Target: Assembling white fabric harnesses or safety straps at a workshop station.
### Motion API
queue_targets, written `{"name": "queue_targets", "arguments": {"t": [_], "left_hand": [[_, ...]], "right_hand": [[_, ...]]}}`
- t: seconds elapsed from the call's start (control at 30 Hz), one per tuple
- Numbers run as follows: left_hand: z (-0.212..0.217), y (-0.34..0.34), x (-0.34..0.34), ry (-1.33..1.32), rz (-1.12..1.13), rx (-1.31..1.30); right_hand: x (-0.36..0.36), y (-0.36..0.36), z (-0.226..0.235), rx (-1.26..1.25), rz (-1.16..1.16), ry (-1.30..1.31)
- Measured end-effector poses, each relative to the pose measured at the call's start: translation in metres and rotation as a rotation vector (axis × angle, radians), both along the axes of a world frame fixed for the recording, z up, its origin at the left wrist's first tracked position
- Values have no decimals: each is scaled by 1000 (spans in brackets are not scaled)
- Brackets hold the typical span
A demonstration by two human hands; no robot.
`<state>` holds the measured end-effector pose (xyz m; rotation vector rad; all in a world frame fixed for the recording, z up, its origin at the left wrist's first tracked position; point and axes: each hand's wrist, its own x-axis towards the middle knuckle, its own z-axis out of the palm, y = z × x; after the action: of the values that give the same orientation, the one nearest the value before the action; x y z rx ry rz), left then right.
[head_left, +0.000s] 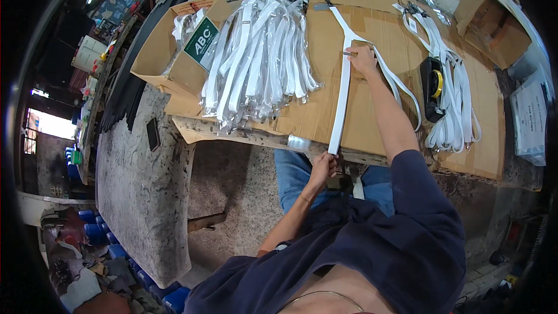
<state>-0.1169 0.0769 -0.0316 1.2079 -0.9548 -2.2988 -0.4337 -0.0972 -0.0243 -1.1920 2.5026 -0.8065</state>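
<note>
White Y-shaped suspenders (343, 102) lie stretched lengthwise over the cardboard-covered table. Their wide strap runs down to the near edge, where my left hand (324, 167) is closed around its lower end. Just below the Y join, my right hand (362, 60) pinches the strap beside a small metal piece (350, 53), possibly a slider. A dark clip (328, 1) ends the upper branch. The other branch (401, 84) loops loosely to the right of my right forearm.
Left of me lies a pile of bagged white suspenders (261, 58) beside an open carton (148, 64) holding a green sign (201, 40). To the right are loose white suspenders (462, 99), a black tape dispenser (430, 90) and another box (494, 23). A phone (153, 134) rests on the side table.
</note>
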Motion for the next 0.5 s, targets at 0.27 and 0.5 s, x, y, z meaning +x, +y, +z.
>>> {"name": "queue_targets", "arguments": {"t": [0.27, 0.5], "left_hand": [[-2, -11, -4, -123, 37, -144], [-27, 2, 0, -67, 189, -251]], "right_hand": [[-5, -3, -3, 34, 18, -4], [4, -5, 6, 32, 53, 6]]}}
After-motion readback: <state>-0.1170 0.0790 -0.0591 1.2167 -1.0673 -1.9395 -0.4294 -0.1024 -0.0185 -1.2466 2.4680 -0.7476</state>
